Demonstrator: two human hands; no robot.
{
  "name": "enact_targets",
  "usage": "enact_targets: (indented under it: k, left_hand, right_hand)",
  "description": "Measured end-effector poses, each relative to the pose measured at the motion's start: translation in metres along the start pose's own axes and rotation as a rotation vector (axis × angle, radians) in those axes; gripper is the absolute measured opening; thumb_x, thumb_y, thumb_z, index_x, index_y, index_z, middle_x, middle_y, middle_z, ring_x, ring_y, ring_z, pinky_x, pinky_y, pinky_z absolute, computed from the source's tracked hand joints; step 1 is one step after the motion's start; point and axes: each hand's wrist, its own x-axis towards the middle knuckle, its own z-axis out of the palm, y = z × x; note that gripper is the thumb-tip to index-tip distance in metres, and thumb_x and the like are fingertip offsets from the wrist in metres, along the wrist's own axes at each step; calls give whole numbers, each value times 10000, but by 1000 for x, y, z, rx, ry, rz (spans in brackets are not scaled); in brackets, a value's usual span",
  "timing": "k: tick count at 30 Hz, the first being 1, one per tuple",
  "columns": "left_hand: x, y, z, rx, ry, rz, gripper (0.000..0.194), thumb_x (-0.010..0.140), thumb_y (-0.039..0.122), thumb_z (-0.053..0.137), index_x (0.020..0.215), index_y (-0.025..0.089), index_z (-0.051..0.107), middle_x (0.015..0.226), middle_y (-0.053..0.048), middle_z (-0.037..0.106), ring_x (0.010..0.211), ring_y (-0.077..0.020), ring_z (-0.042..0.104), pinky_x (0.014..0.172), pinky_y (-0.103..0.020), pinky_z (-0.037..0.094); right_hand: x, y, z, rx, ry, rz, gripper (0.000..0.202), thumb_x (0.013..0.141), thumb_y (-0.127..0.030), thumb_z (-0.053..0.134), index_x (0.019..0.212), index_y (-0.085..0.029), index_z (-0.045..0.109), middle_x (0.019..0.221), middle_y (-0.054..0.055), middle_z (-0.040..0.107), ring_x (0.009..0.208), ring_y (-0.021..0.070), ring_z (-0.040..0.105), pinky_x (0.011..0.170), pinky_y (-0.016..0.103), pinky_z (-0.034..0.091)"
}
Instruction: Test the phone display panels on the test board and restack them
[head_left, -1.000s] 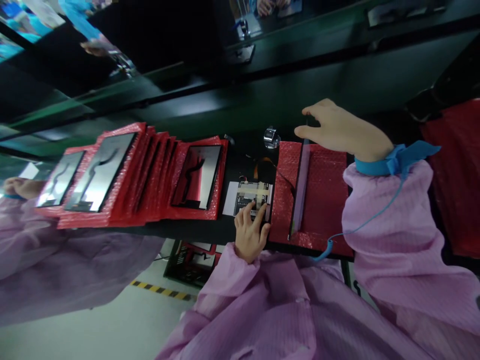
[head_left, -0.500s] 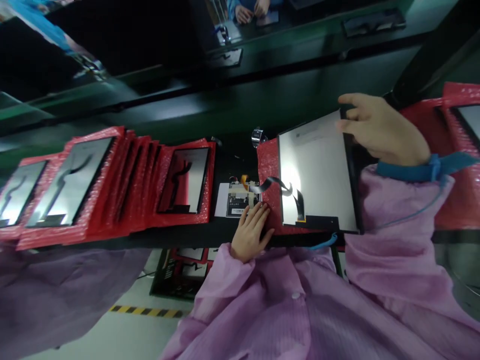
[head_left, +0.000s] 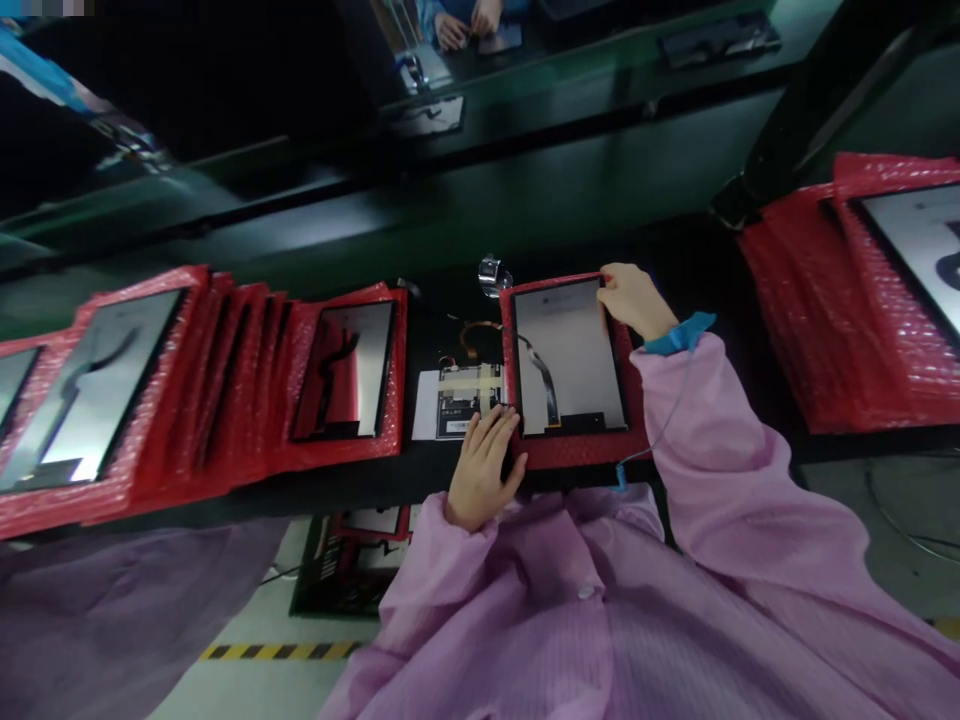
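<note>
A silver-backed display panel lies on a red bubble-wrap sheet, its black ribbon cable bent over its left part. My right hand pinches the panel's top right corner. Palm down with fingers extended, my left hand rests at the lower right of a circuit board with yellow tape, close to the panel's lower left corner. An orange flex strip curves above the board. The board lies partly over a white sheet.
Red bubble-wrap packs with panels lie in a row on the left; more red packs are stacked at the right. A metal object sits behind the wrap. Across the bench are another person's hands. A crate stands below.
The panel, raised and tilted before, has come down flat onto the red wrap with my right hand, which moved left and lower. My left hand has stayed by the board. The camera view has shifted.
</note>
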Motion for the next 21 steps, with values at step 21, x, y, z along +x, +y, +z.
enact_targets:
  k: [21]
  left_hand:
    - [129,-68,-16,-45,-1,-27,302,958,235,381,702,215,540,683,-18,647,641,-188,553,858,-443,396]
  right_hand:
    - [-42,-59,63,338,-496,-383,81,782,-225,503,740,-198,567,919,42,638,881,176,579,876,335,442]
